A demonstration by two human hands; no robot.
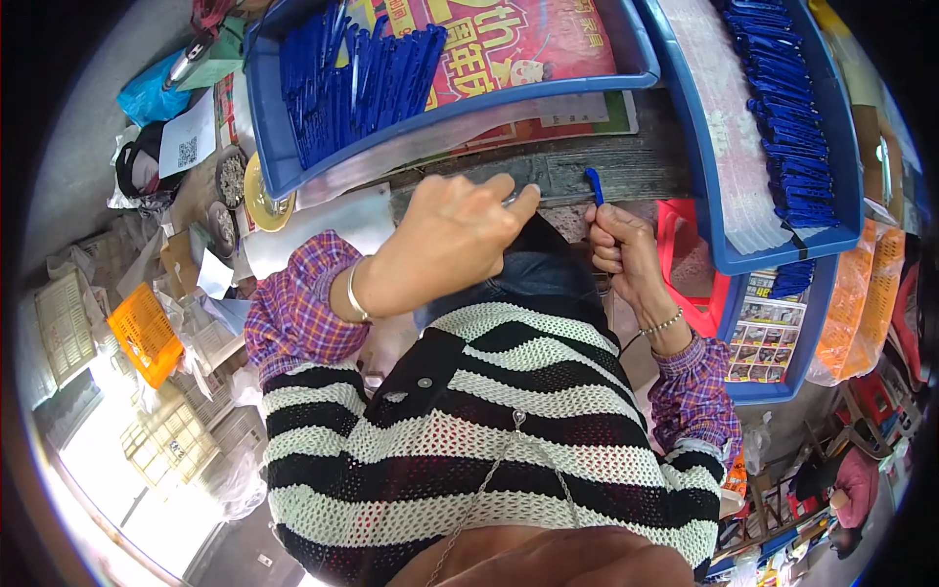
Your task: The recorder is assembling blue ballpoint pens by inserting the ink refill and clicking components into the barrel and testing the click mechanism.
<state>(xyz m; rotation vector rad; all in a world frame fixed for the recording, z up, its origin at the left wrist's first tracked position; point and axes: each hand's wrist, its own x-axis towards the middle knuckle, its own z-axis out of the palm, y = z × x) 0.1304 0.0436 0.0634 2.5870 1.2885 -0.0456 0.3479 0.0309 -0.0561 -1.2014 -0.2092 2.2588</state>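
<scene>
Right hand: the right hand (628,245) is clamping its thumb and bent fingers on the lower end of a slim blue piece (594,184).
Blue piece: it is standing up out of the grip, its hooked tip pointing away from the person, over the dark wooden bench (646,168).
Left hand: the left hand (460,220) is hovering just beside it, fingers curling inward; a small greyish bit is showing near the fingertips, but whether they are clamping on it cannot be told.
Left tray: a blue tray (266,127) is holding a pile of blue pieces (367,88) beside a red printed sheet (528,44).
Right tray: a second blue tray (782,254) is carrying a long row of blue pieces (792,137) along a white liner (719,117).
</scene>
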